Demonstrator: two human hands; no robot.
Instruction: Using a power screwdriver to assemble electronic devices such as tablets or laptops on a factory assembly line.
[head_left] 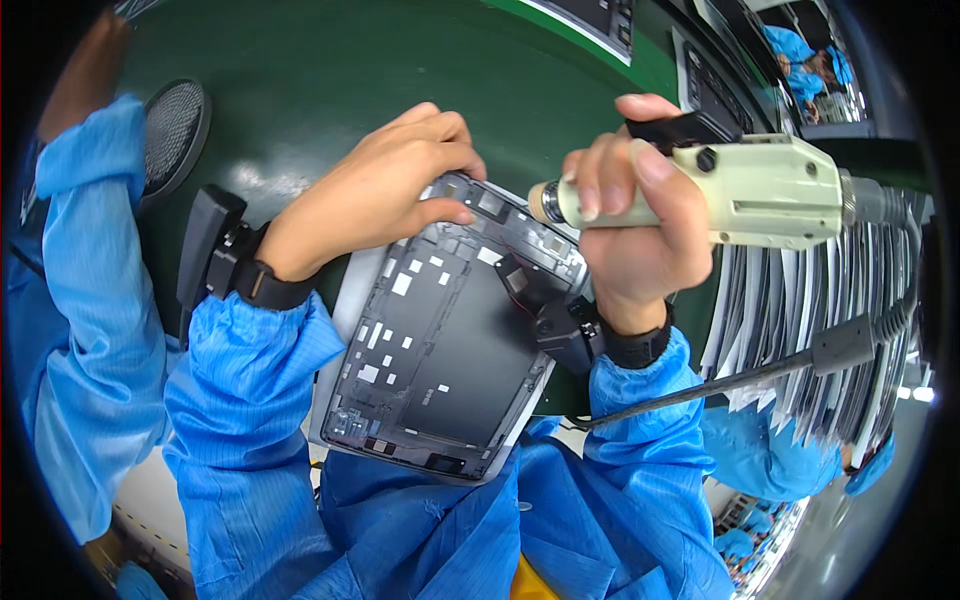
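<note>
A dark tablet housing with several small white patches lies tilted in front of me, its near end close to my body. My left hand grips its far edge near the upper left corner, thumb on the inner face and fingers curled over the rim. In my right hand is a pale green electric screwdriver, held sideways above the housing's upper right corner. The tool's tip points left, apart from the housing. A black wrist device covers part of the housing's right side.
Under everything is a green tabletop. To the right stands a row of thin sheets or panels, with the tool's grey cable crossing before it. A co-worker's blue sleeve and a round mesh-topped object are at left.
</note>
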